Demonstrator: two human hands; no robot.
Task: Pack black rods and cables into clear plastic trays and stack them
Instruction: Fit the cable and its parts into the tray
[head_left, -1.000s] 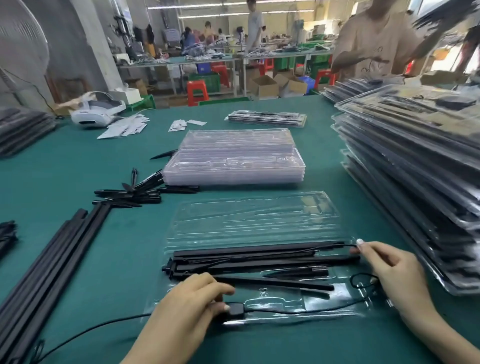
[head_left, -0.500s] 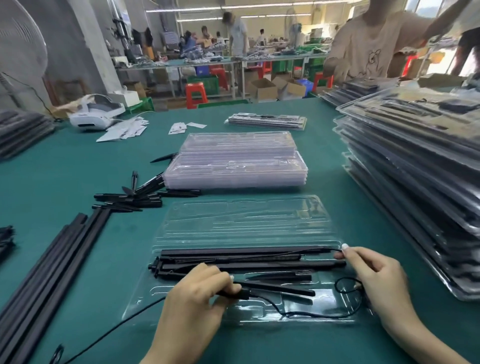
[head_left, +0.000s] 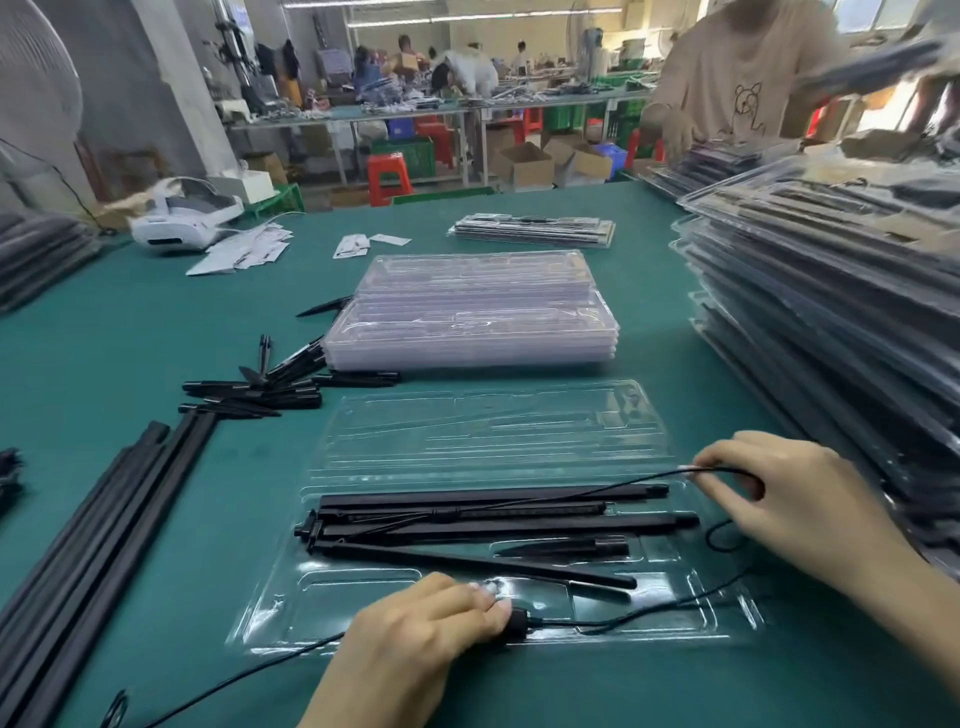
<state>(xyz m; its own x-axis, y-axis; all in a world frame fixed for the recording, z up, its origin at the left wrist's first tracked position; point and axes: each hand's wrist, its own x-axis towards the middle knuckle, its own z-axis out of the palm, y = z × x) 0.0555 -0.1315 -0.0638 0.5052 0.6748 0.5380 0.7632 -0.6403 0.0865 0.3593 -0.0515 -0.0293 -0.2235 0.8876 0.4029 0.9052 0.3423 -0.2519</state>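
An open clear plastic tray (head_left: 291, 618) lies in front of me on the green table, its lid (head_left: 493, 426) folded back. Several black rods (head_left: 498, 519) lie lengthwise in its near half. A thin black cable (head_left: 639, 613) runs along the tray's front edge and loops at the right. My left hand (head_left: 415, 644) pinches the cable's black plug (head_left: 519, 623) at the front of the tray. My right hand (head_left: 795, 499) pinches another stretch of the cable, lifted above the right ends of the rods.
A stack of empty clear trays (head_left: 472, 317) sits behind the open one. Loose black spikes (head_left: 260, 389) and long black bars (head_left: 93, 540) lie at the left. A tall pile of packed trays (head_left: 831, 322) rises at the right. Another person (head_left: 748, 78) works across the table.
My left hand moved the plug from above the rods down to the tray's front edge. My right hand lifted a stretch of cable off the rods' right ends.
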